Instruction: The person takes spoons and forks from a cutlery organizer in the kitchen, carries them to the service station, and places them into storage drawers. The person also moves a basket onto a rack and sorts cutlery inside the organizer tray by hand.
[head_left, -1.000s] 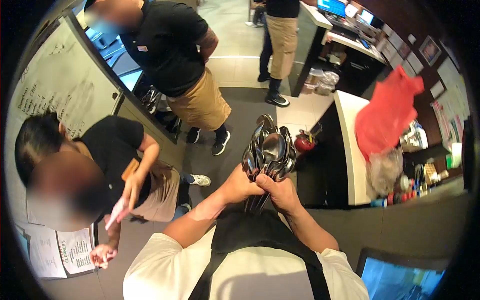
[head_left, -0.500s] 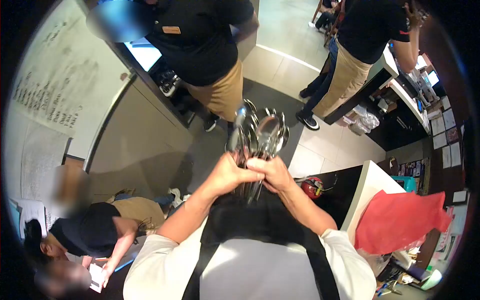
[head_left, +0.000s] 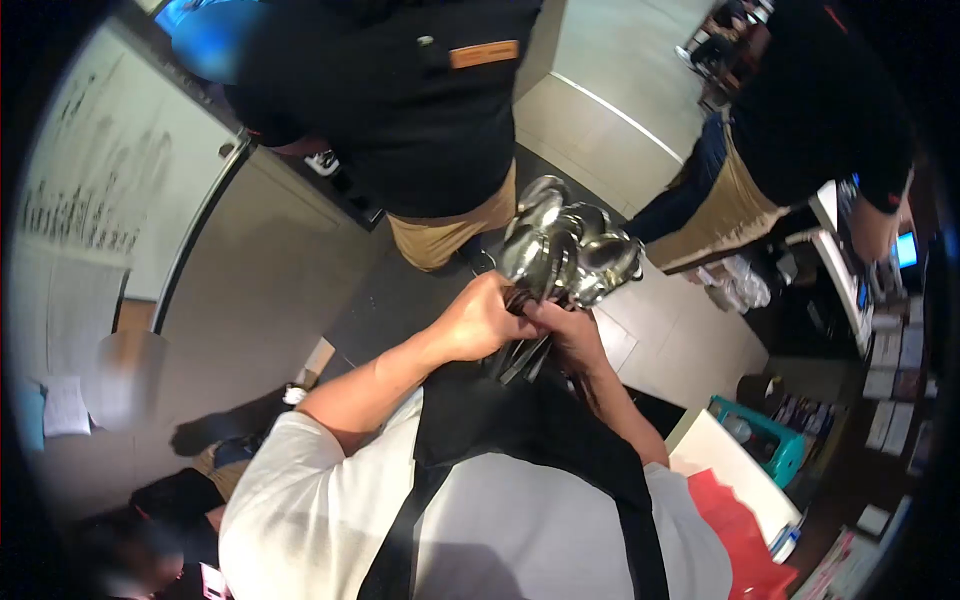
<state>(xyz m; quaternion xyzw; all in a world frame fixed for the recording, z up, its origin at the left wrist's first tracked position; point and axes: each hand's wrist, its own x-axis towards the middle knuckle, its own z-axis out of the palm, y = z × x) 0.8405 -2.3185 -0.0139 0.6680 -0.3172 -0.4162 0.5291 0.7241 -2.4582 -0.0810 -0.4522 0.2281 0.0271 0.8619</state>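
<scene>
A bundle of metal spoons [head_left: 560, 240] is held upright in front of my chest, bowls up and fanned out. My left hand [head_left: 480, 318] is wrapped round the handles from the left. On the other side, my right hand [head_left: 572, 335] grips the same handles, its thumb near my left hand's fingers. The handle ends show below both hands, over my black apron [head_left: 520, 420].
Close ahead stands a person in a black shirt [head_left: 400, 110]; another [head_left: 810, 110] is at the right. A third [head_left: 180, 510] is low at the left. A whiteboard [head_left: 100, 160] is left; a white counter [head_left: 735, 465] with a red bag [head_left: 735, 530] is right.
The view has moved forward and turned. The two standing people appear larger, and the counter with the red bag has slid down. Both hands still hold the spoons, whose bowls now lean right.
</scene>
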